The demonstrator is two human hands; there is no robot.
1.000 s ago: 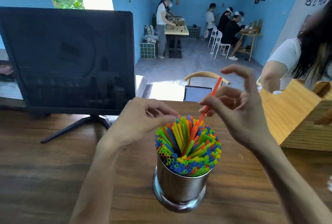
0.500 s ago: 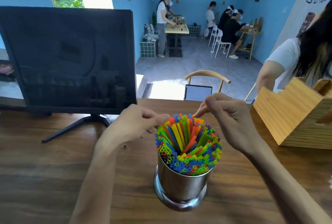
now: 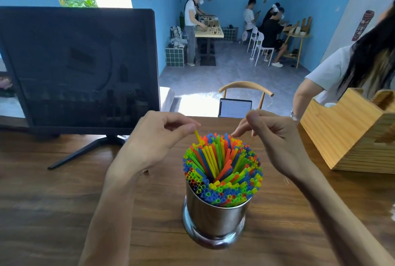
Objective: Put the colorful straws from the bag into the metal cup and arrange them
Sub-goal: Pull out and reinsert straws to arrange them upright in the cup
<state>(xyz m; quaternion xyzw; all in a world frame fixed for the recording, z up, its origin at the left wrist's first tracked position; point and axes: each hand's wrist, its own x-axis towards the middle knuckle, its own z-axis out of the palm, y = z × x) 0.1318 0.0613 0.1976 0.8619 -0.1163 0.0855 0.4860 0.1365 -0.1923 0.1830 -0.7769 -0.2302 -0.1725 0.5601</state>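
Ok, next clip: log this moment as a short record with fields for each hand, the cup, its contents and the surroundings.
left hand: pinches the top of a yellow straw standing proud of the bundle
right hand: fingers curled just above the straws' far edge; grip unclear
cup: metal cup upright on the wooden table
contents: packed with colorful straws
surroundings: dark monitor behind left, wooden box right
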